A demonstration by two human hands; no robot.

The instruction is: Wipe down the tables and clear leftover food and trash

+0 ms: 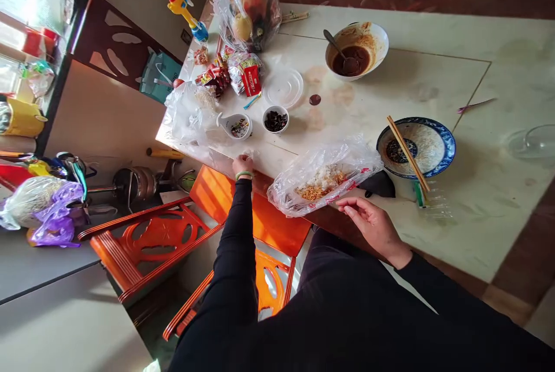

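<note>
My left hand is at the table's front edge, just below a small white handled cup with bits in it. Its fingers are curled together, and what they hold, if anything, is hidden. To the right, my right hand hovers by the near edge of a clear plastic bag, with its fingers loosely extended and nothing visible in them. Inside the bag lie white grains and orange-brown crumbs. A small white cup of dark pieces stands beside the handled one.
Farther back is a bowl of brown sauce with a spoon. Chopsticks rest across a blue-rimmed bowl at the right. A clear lid, snack packets and plastic bags crowd the left end. Orange chairs stand below the table edge.
</note>
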